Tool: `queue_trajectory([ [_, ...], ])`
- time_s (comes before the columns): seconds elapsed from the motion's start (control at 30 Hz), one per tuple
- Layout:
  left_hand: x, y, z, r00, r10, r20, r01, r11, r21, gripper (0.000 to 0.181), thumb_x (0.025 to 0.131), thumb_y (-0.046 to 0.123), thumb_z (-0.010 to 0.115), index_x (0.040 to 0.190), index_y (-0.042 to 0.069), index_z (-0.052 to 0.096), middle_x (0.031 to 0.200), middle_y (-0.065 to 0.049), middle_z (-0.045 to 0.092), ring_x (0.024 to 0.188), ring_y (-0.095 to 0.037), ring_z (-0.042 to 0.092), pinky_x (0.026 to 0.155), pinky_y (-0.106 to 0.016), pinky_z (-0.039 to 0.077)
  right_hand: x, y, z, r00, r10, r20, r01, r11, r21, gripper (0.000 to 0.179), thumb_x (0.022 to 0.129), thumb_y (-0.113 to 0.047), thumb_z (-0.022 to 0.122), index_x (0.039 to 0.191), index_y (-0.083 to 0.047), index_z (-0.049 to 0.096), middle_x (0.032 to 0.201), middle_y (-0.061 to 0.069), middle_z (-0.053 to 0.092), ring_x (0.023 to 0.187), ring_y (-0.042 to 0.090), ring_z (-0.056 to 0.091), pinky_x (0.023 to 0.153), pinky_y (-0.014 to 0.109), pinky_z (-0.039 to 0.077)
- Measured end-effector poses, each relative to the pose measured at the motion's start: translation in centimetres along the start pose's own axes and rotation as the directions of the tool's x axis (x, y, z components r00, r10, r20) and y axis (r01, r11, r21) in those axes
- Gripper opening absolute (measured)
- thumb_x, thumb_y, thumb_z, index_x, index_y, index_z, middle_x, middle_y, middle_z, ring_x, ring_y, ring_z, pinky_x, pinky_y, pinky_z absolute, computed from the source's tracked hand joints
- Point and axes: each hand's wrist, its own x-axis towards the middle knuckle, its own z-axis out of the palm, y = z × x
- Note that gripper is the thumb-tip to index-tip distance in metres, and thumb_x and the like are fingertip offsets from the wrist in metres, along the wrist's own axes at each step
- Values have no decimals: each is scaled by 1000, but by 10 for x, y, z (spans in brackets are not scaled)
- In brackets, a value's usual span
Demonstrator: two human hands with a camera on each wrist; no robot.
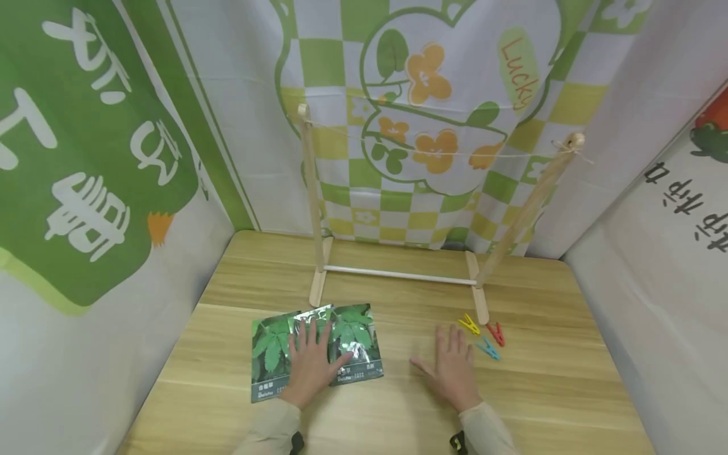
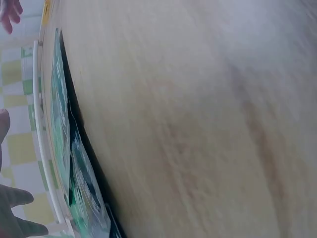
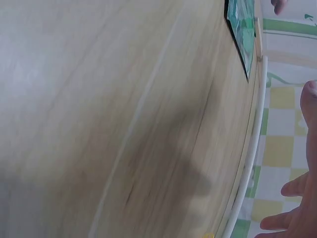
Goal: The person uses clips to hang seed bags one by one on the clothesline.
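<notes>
Three glossy green packets with leaf pictures lie partly overlapped on the table: a left packet [image 1: 272,354], a middle packet [image 1: 325,311] mostly covered, and a right packet [image 1: 352,335]. My left hand [image 1: 313,366] is over them, palm down with fingers spread, hiding part of the middle one. In the left wrist view its fingers [image 2: 17,197] show above the packets. My right hand [image 1: 453,373] is spread over the table with nothing in it. Just beyond its fingers lie a yellow clothespin [image 1: 469,324], a blue clothespin [image 1: 488,348] and a red clothespin [image 1: 496,334].
Behind the packets stands a wooden frame with a left post [image 1: 313,189], a right post [image 1: 526,212] and a white bottom rod [image 1: 398,274]. A thin string [image 1: 443,153] runs between the post tops. Printed curtains [image 1: 318,63] hang around the wooden table [image 1: 398,411].
</notes>
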Motion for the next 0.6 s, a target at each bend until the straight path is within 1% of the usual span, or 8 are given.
queue_trajectory([
  [0.13, 0, -7, -2, 1000, -17, -4, 17, 1000, 7, 88, 83, 68, 59, 146, 9, 42, 153, -29, 31, 143, -52, 23, 110, -73, 20, 2, 7, -2, 1000, 2, -23, -2, 1000, 12, 95, 86, -64, 58, 148, 2, 32, 151, 36, 27, 141, 54, 24, 110, 71, 23],
  [0.23, 0, -13, -3, 999, -34, -7, 34, 999, 2, 89, 83, 68, 59, 146, 9, 41, 154, -30, 30, 143, -52, 22, 110, -74, 19, 4, 12, -4, 1000, 20, -11, -20, 1000, 11, 95, 87, -63, 58, 149, 2, 29, 152, 37, 26, 142, 53, 24, 111, 70, 24],
  [0.37, -1, -19, -5, 997, -66, 25, 66, 998, -14, 91, 83, 70, 57, 149, 10, 38, 156, -30, 26, 145, -51, 18, 111, -75, 15, 5, 21, -8, 999, 44, 1, -44, 999, 12, 94, 88, -61, 58, 149, 3, 27, 151, 38, 26, 141, 54, 25, 111, 69, 24],
  [0.47, -3, -24, -6, 995, -85, 44, 86, 996, -20, 91, 84, 70, 56, 149, 9, 37, 156, -30, 23, 145, -52, 16, 111, -74, 13, 5, 29, -10, 998, 55, 8, -55, 998, 15, 94, 89, -61, 57, 149, 6, 26, 150, 40, 24, 139, 56, 25, 110, 71, 24],
  [0.6, -5, -33, -11, 994, -97, 41, 98, 995, -20, 90, 84, 67, 58, 148, 7, 38, 155, -31, 25, 144, -53, 18, 111, -75, 14, 4, 39, -13, 997, 71, 4, -72, 997, 26, 95, 90, -60, 56, 148, 9, 26, 149, 42, 24, 137, 58, 27, 108, 72, 25],
])
